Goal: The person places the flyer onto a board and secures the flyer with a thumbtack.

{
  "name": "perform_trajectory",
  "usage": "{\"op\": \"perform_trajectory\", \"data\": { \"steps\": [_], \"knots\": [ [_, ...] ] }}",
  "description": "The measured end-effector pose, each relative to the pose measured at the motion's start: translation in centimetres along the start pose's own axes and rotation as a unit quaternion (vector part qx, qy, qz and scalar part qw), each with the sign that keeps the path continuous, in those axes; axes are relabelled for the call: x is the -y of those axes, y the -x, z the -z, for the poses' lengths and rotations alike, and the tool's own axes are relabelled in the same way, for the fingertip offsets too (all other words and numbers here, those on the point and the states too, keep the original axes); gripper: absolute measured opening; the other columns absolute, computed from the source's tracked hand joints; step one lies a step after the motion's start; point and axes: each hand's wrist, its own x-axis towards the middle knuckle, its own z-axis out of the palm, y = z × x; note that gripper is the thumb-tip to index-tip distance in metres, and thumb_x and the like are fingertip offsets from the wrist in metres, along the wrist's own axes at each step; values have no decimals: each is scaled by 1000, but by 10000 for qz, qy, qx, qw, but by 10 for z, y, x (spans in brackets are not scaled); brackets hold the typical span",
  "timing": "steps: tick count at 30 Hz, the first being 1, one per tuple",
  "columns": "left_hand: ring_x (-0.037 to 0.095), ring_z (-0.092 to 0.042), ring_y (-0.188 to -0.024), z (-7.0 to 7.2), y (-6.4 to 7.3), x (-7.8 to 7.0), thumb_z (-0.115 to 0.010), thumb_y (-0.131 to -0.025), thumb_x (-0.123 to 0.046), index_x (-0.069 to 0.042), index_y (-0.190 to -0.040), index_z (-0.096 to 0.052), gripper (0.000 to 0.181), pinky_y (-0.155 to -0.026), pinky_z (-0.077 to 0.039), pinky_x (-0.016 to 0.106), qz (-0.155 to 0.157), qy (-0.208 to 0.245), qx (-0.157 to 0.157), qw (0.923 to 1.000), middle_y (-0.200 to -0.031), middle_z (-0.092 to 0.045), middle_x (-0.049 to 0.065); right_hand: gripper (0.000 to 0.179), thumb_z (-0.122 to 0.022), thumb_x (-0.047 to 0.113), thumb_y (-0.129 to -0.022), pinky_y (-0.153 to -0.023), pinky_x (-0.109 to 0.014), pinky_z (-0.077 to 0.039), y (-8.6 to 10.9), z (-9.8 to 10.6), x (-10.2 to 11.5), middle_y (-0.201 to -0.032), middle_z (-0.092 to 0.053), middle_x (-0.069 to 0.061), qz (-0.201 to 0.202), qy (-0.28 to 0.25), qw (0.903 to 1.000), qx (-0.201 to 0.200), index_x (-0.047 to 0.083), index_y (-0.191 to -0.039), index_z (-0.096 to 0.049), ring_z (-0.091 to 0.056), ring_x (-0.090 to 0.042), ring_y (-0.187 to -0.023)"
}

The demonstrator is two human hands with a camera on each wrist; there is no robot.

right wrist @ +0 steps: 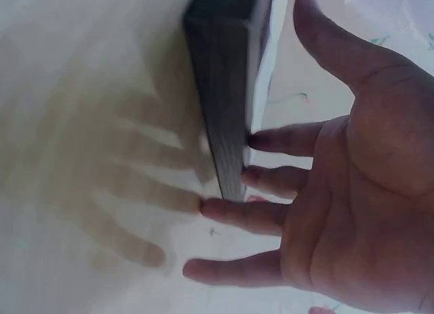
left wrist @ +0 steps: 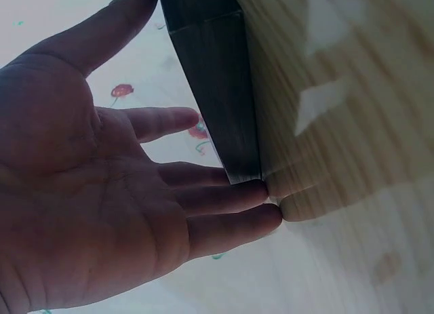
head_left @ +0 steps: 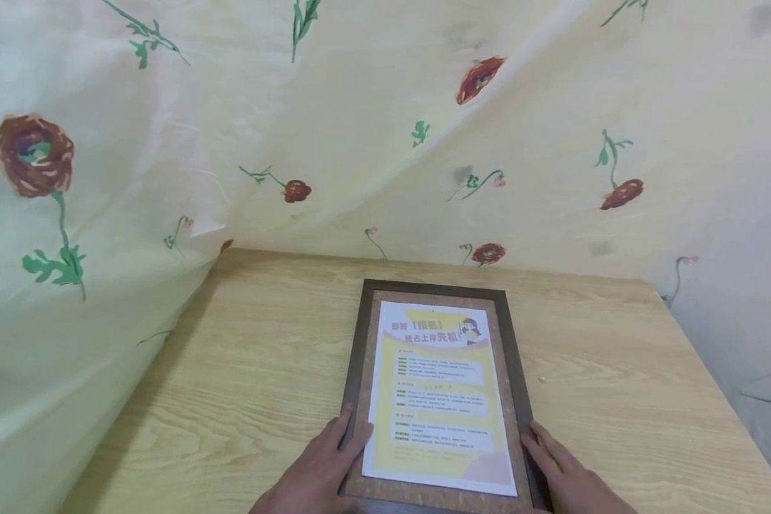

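A cork board (head_left: 353, 487) in a dark wooden frame (head_left: 515, 350) lies on the wooden table. On it is a white and yellow printed poster (head_left: 437, 400), with a small dark dot near its top edge. My left hand (head_left: 324, 457) is at the lower left side of the frame. In the left wrist view its fingers (left wrist: 234, 222) stretch out straight to the frame's edge, thumb up by the corner. At the lower right side, my right hand (head_left: 568, 471) touches the frame with extended fingers (right wrist: 288, 139), and its thumb (right wrist: 319, 29) stands apart from the frame.
The light wood-grain table (head_left: 263, 357) extends on both sides of the board. A tiny pale object (head_left: 542, 380) lies right of the frame. Flower-printed cloth (head_left: 360, 128) hangs behind the table and along its left side.
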Motion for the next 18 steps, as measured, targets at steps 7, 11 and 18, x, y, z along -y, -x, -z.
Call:
{"op": "perform_trajectory", "data": {
  "steps": [7, 11, 18],
  "knots": [
    [51, -24, -139, 0, 0, 0, -86, -70, -43, -13, -153, -36, 102, -100, -34, 66, -40, -144, 23, 9999, -160, -11, 26, 70, -71, 50, -86, -90, -53, -49, -19, 39, -3, -136, -54, -24, -241, -419, 9987, -134, 0, -133, -58, -56, -42, -118],
    [50, -24, -139, 0, 1, -1, -86, -70, -43, -15, -153, -38, 100, -99, -36, 65, -26, -267, -5, 9996, -160, -11, 26, 48, -72, 28, -91, -83, -58, -51, -36, 55, -22, -123, -63, -24, 143, -402, 9923, -1159, -3, -126, -60, -60, -44, -109],
    [50, -26, -139, -1, 0, -3, -87, -70, -43, -16, -151, -41, 97, -99, -38, 64, 7, -416, -21, 9991, -160, -13, 25, 51, -71, 22, -92, -72, -54, -54, -74, 65, -53, -116, -61, -35, -330, -601, 9881, -1378, -14, -124, -57, -64, -45, -95]
  ]
}}
